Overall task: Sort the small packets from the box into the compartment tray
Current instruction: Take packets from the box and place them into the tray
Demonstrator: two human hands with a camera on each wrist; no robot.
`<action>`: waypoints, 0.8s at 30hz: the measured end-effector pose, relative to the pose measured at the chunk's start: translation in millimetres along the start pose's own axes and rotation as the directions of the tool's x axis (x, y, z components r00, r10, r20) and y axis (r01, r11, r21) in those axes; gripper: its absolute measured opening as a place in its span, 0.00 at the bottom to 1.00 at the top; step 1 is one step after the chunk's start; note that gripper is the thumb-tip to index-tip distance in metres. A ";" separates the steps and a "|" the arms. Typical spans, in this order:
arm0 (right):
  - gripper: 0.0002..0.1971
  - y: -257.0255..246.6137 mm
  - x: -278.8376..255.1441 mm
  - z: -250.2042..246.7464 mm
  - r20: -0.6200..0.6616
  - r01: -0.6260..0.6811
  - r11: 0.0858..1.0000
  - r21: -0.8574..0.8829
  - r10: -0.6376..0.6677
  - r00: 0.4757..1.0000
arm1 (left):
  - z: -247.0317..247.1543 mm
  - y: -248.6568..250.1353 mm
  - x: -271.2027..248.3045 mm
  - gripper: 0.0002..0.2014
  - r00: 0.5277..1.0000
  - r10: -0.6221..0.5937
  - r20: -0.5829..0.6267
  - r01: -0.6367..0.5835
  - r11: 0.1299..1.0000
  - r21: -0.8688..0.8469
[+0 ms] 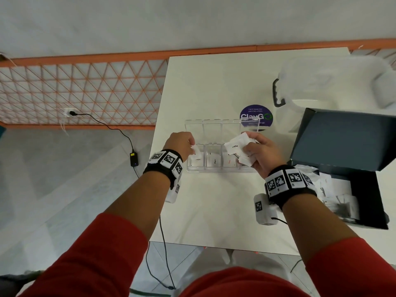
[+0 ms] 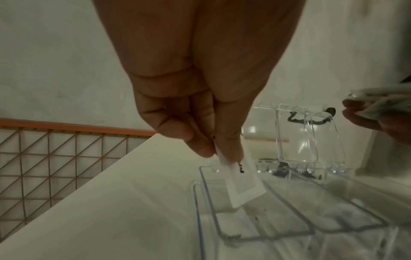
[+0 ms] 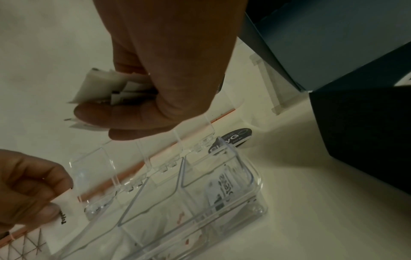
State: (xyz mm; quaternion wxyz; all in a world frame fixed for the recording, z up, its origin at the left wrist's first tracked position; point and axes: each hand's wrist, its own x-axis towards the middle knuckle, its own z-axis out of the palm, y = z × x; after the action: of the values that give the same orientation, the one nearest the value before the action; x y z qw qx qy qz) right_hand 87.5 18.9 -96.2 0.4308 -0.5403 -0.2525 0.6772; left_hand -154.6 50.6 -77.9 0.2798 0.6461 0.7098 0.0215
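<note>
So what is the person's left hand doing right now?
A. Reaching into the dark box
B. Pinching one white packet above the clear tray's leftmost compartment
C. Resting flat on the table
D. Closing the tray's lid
B: the left hand pinches a single white packet by its top edge, hanging over the leftmost compartment of the clear tray, while the right hand holds a bunch of packets.

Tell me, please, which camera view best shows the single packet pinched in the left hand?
The left wrist view: the packet hangs from the left hand, its whole white face and edges clear above the tray. The head view shows only a small corner past the knuckles; the right wrist view catches part of it, with dark print.
</note>
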 end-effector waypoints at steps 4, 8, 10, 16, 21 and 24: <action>0.20 -0.3 1.1 -4.0 -0.017 0.004 1.000 0.004 -0.004 1.000 | -9.2 7.6 4.9 0.08 0.998 0.055 -0.022 -0.056 0.998 -0.015; 0.19 0.9 0.7 -5.5 -0.010 0.009 1.000 0.021 -0.009 1.000 | -9.1 26.5 6.9 0.11 0.984 0.179 0.024 -0.176 0.981 -0.081; 0.20 0.8 -0.4 -5.5 -0.012 0.007 1.000 0.026 -0.007 1.000 | 2.3 34.7 7.9 0.12 0.976 0.201 0.087 -0.198 0.979 -0.039; 0.20 -2.8 -4.7 -10.2 -0.032 0.006 0.999 0.039 -0.004 0.999 | 34.1 42.5 14.1 0.17 0.947 0.244 0.211 -0.271 0.957 0.107; 0.20 -3.4 -6.3 -14.3 -0.015 0.006 1.000 0.013 -0.006 1.000 | 38.1 36.8 15.0 0.16 0.965 0.251 0.072 -0.257 0.962 0.088; 0.20 -3.1 -5.3 -13.0 -0.015 0.010 1.000 -0.008 -0.010 1.000 | 27.5 44.3 4.2 0.04 0.971 0.229 -0.072 -0.240 0.934 -0.267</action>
State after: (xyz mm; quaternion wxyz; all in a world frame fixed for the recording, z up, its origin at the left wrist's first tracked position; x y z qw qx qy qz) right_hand 101.0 14.3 -94.7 0.4338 -0.5458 -0.2548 0.6701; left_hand -102.8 52.7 -85.3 0.3474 0.6806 0.6235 0.1655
